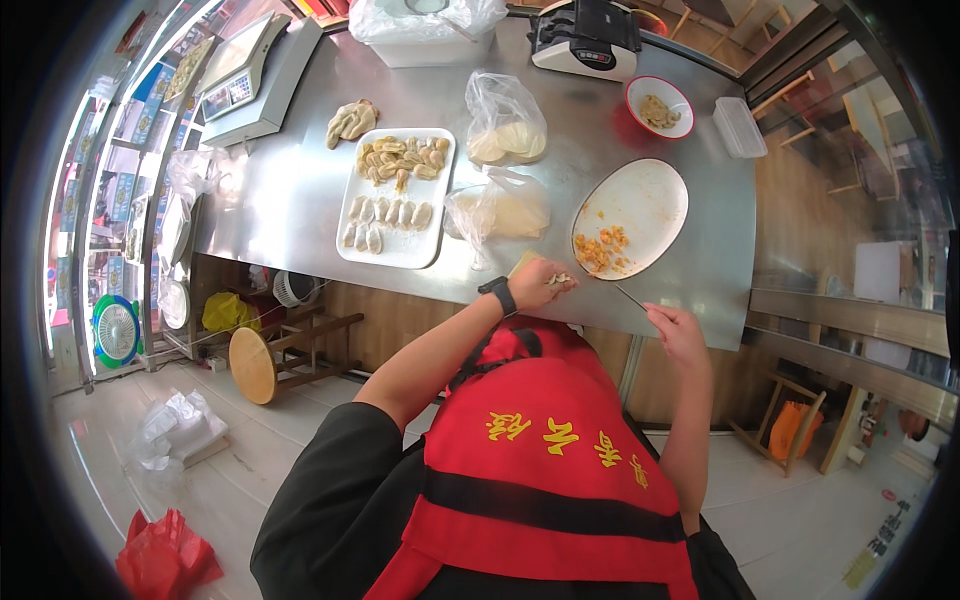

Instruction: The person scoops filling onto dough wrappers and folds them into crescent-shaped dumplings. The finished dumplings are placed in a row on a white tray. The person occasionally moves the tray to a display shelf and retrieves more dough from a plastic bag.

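Observation:
My left hand (541, 285), with a dark watch on its wrist, is curled around a small pale piece of folded dough (559, 278). A yellowish wrapper (524, 260) sticks out behind that hand; whether it is held or lies on the table cannot be told. My right hand (679, 336) grips a thin stick-like tool (630, 295), its tip near the rim of an oval white plate (645, 202). Orange filling (601, 249) lies at the plate's near side. Left of the hands, a white tray (394, 253) carries rows of filled dumplings (390, 213) and yellowish ones (401, 159).
Bags of wrappers (510, 142) (502, 214) lie between tray and plate on the steel table (292, 202). Farther back are a dough lump (352, 123), a scale (244, 75), a lined white tub (431, 51), a banknote counter (589, 45), a red-rimmed bowl (660, 88) and a plastic box (739, 127).

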The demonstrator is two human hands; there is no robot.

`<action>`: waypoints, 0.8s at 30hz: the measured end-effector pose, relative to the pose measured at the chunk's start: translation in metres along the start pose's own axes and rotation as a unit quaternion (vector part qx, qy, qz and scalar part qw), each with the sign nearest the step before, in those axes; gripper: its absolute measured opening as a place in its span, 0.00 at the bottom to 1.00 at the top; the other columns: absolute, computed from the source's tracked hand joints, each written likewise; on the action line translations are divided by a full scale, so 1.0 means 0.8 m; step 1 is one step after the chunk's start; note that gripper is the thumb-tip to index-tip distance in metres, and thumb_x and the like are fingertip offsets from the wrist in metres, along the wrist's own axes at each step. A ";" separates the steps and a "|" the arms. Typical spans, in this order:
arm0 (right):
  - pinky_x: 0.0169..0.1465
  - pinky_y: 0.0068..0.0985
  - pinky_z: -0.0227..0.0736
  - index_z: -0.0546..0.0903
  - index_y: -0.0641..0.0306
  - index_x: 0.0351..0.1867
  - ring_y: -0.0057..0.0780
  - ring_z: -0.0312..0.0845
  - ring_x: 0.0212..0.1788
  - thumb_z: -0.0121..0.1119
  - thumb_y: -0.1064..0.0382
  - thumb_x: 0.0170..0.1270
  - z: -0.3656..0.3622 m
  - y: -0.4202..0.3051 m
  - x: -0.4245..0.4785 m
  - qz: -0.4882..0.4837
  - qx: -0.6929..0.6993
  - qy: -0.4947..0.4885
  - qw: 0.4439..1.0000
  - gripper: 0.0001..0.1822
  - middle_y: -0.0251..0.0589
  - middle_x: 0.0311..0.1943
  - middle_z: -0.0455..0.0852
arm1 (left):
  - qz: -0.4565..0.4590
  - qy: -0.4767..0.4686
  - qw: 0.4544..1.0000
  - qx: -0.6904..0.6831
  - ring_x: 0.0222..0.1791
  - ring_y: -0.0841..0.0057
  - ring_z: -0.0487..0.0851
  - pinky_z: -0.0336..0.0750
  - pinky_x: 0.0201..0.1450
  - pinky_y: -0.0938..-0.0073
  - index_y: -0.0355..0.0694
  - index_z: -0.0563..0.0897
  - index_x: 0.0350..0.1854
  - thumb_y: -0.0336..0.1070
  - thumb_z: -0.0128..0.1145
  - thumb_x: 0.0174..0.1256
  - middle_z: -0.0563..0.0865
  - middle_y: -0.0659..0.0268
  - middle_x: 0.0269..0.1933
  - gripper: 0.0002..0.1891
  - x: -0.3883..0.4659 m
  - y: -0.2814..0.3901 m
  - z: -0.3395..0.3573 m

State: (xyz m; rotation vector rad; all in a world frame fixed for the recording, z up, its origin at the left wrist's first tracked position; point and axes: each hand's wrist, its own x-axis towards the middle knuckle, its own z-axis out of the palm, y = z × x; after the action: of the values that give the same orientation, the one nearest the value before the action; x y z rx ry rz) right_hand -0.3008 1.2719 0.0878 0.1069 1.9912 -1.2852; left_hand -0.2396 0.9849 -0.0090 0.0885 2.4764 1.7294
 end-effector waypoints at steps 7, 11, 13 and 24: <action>0.21 0.13 0.52 0.84 0.61 0.51 0.08 0.59 0.20 0.63 0.57 0.64 -0.001 0.049 -0.019 0.093 0.077 0.039 0.992 0.17 0.19 0.22 0.73 | 0.002 0.235 0.951 -0.198 0.19 0.83 0.69 0.64 0.23 0.78 0.36 0.70 0.15 0.44 0.41 0.77 0.74 0.68 0.17 0.27 -0.063 0.005 -0.132; 0.21 0.13 0.51 0.84 0.62 0.51 0.08 0.58 0.20 0.63 0.57 0.64 0.027 0.058 -0.015 0.067 0.101 0.034 0.992 0.17 0.18 0.22 0.73 | -0.095 0.368 0.922 0.079 0.15 0.79 0.62 0.60 0.20 0.70 0.32 0.69 0.12 0.56 0.44 0.74 0.68 0.64 0.11 0.34 -0.049 -0.068 -0.230; 0.22 0.13 0.51 0.84 0.62 0.50 0.08 0.58 0.20 0.62 0.57 0.64 0.042 0.037 -0.014 0.061 0.097 0.020 0.993 0.16 0.18 0.22 0.73 | -0.078 0.350 0.895 0.264 0.16 0.57 0.74 0.67 0.25 0.58 0.33 0.75 0.14 0.59 0.45 0.71 0.75 0.53 0.14 0.34 -0.038 -0.114 -0.265; 0.18 0.12 0.48 0.83 0.60 0.51 0.07 0.57 0.17 0.61 0.56 0.66 0.044 0.048 -0.014 0.087 0.147 0.045 0.984 0.16 0.18 0.19 0.68 | -0.035 0.465 0.833 0.298 0.43 0.58 0.79 0.73 0.48 0.62 0.34 0.80 0.42 0.38 0.66 0.58 0.83 0.54 0.40 0.15 -0.101 -0.115 -0.255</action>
State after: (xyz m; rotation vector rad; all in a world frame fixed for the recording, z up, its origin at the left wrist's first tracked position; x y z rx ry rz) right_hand -0.2566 1.2659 0.0587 0.4768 1.8079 -1.4718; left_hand -0.1843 0.7537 -0.0202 -1.0080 3.5216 0.9748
